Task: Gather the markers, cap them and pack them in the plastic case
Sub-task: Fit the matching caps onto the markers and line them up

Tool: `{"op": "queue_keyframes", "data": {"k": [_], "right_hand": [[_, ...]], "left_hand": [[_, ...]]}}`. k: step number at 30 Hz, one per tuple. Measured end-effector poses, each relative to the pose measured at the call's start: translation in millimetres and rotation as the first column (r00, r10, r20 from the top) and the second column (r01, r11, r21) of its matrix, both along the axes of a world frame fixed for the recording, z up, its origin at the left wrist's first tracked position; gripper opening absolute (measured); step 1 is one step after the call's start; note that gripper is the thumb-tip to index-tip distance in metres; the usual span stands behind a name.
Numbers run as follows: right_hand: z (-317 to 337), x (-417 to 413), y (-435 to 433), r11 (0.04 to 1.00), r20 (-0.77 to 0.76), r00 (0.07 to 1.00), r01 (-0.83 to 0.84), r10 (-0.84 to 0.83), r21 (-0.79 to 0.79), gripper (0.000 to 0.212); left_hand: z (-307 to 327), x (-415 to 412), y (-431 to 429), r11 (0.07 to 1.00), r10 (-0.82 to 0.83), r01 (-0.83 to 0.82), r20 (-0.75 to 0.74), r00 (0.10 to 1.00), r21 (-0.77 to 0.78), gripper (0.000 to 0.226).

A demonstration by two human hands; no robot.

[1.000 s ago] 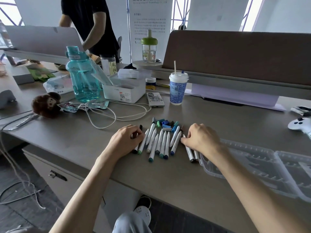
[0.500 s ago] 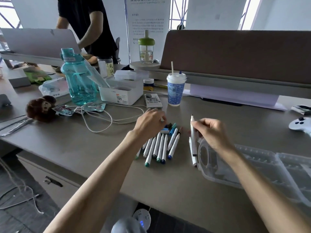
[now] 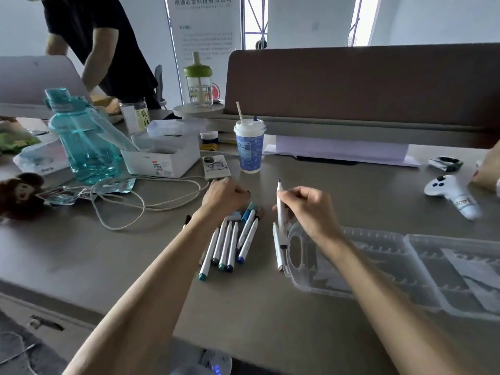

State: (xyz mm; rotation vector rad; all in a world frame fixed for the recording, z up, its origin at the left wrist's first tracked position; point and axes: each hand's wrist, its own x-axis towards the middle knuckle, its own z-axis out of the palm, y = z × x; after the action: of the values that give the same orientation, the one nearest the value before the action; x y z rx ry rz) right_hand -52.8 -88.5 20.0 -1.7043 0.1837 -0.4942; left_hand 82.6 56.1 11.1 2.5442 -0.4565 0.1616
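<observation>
Head view: cluttered office desk (image 3: 81,253), right grip (image 3: 311,209) round upright marker (image 3: 281,228), left grip (image 3: 224,196) curled, hold unclear.

Desk top (image 3: 270,307): matt grey, smooth. Markers (image 3: 230,244): smooth white plastic barrels. Case (image 3: 378,255), 3 o'clock of them: clear glossy plastic, ribbed inside. Bottle (image 3: 84,147), 10 o'clock: translucent teal plastic. Cup (image 3: 250,152): printed paper, plastic lid. Toy (image 3: 21,193), 9 o'clock: fuzzy brown plush.

White markers (image 3: 232,244) lie side by side left of the open, clear plastic case (image 3: 400,255); one marker (image 3: 281,226) stands upright beside its left end.
</observation>
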Motion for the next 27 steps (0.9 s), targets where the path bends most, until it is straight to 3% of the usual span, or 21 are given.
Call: {"op": "queue_keyframes", "data": {"k": [1,2,3,5,7,9,14,17,20,27], "right_hand": [[2,-1,-1,1.000,0.023,1.000,0.011,-0.011,0.007,0.024],[3,-2,-1,1.000,0.043,0.999,0.015,-0.016,0.007,0.025],[5,-5,0,1.000,0.063,0.998,0.007,-0.008,0.013,0.026],[10,-10,3,0.998,0.101,0.994,-0.049,0.045,0.033,0.024],[13,-15,8,0.992,0.126,0.986,-0.118,0.112,0.037,0.016],[13,-18,14,0.981,0.154,0.970,-0.193,0.190,0.004,0.010],[5,-21,22,0.946,0.117,0.944,-0.292,0.309,-0.144,0.012],[4,-21,24,0.945,0.130,0.942,-0.290,0.310,-0.152,0.008],[5,-23,28,0.947,0.162,0.940,-0.275,0.301,-0.168,0.007],[3,-23,32,0.966,0.175,0.959,-0.191,0.222,-0.176,0.008]], "left_hand": [[4,-8,3,0.966,-0.029,0.004,-0.091,0.995,-0.258,0.019],[8,-18,7,0.843,-0.116,0.003,-0.176,0.978,-0.537,0.019],[12,-30,13,0.650,-0.244,-0.010,-0.222,0.944,-0.760,0.018],[13,-52,22,0.301,-0.481,-0.061,-0.207,0.852,-0.952,0.018],[7,-67,27,0.154,-0.595,-0.107,-0.179,0.784,-0.982,0.032],[1,-74,28,0.115,-0.613,-0.132,-0.175,0.771,-0.985,0.035],[1,-80,38,-0.047,-0.664,-0.189,-0.111,0.739,-0.981,0.015],[2,-82,38,0.005,-0.677,-0.191,-0.144,0.721,-0.982,0.015],[2,-84,36,0.067,-0.650,-0.183,-0.182,0.738,-0.981,0.031],[4,-88,36,0.107,-0.608,-0.161,-0.193,0.770,-0.981,0.065]]}}
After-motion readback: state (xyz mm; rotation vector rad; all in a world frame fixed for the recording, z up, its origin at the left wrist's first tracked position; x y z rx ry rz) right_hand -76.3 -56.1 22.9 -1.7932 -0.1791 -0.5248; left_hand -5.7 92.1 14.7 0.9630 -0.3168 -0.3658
